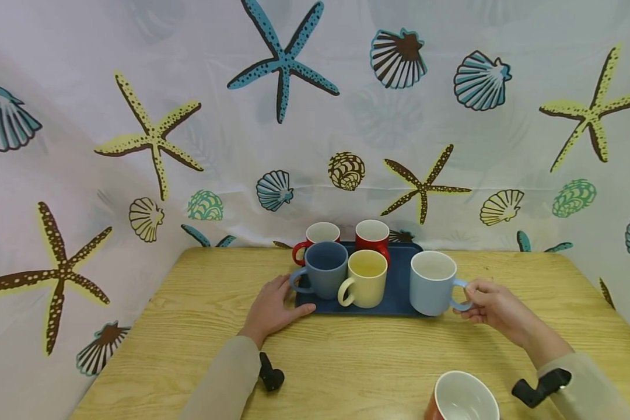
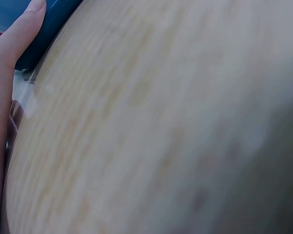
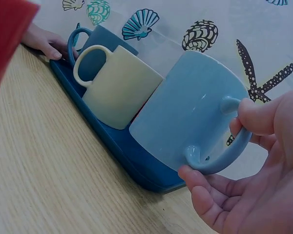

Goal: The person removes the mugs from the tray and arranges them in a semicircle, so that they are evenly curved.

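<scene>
By its handle, my right hand (image 1: 496, 309) pinches a light blue mug (image 1: 431, 286) with a white inside, at the right end of the dark blue tray (image 1: 399, 286). Whether its base touches the tray I cannot tell. My left hand (image 1: 275, 309) rests against the tray's left front corner, thumb (image 2: 24, 29) extended along the rim. Near that hand a darker blue mug (image 1: 326, 271) stands on the tray, handle to the left. Beside it is a cream mug (image 1: 370, 286). Behind them are two red mugs with white insides, one left (image 1: 322, 231) and one right (image 1: 373, 233), partly hidden.
A reddish mug (image 1: 464, 399) with a white inside stands at the wooden table's (image 1: 346, 361) near edge, cut off by the frame. Behind the tray hangs a white cloth (image 1: 315, 163) printed with shells and starfish.
</scene>
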`<state>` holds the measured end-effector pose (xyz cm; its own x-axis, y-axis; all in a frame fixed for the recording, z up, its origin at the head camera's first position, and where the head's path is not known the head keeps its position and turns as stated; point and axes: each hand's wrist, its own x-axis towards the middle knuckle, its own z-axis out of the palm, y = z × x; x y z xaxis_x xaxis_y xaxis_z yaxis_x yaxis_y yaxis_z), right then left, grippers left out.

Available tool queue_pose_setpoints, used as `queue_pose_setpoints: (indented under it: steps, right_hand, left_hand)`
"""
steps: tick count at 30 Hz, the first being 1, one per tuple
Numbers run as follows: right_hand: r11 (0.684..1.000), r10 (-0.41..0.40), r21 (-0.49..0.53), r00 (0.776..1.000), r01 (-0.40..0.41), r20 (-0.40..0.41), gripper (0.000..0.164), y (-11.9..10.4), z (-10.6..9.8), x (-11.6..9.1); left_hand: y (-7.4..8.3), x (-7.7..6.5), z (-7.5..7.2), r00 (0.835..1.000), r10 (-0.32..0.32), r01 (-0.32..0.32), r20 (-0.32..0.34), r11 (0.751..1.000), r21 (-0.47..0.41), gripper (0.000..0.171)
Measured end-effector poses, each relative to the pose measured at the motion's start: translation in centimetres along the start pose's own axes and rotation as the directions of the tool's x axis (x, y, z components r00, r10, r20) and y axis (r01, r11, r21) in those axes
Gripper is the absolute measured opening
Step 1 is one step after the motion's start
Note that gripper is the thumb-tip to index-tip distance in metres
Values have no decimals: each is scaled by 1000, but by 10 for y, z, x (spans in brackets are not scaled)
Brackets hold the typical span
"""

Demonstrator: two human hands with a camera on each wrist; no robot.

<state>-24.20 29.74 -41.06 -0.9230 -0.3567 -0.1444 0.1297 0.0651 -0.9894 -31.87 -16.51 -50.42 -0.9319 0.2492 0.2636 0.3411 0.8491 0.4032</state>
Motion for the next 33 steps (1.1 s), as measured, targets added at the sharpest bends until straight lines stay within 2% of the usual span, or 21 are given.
queue_pose_setpoints:
  steps: [7, 14, 23, 33]
  right_hand:
    - [999, -34, 8, 996, 34, 84, 18, 1, 1, -3]
    - [995, -85, 66, 970, 72, 227, 20, 4, -1, -8]
    - [993, -83, 100, 955, 57, 285, 24, 14, 2, -13]
    - [986, -116, 155, 915, 60, 386, 27, 23, 2, -17]
  left_hand:
    - [-1, 1, 0, 1000, 3, -3, -6, 1000, -2, 93]
    - [-1, 1, 1, 1000, 2, -2, 3, 1000, 7, 94]
    - [0, 0, 1, 1000, -10, 10, 10, 1000, 6, 96]
    - [0, 0, 1, 1000, -15, 15, 3, 1000, -6, 97]
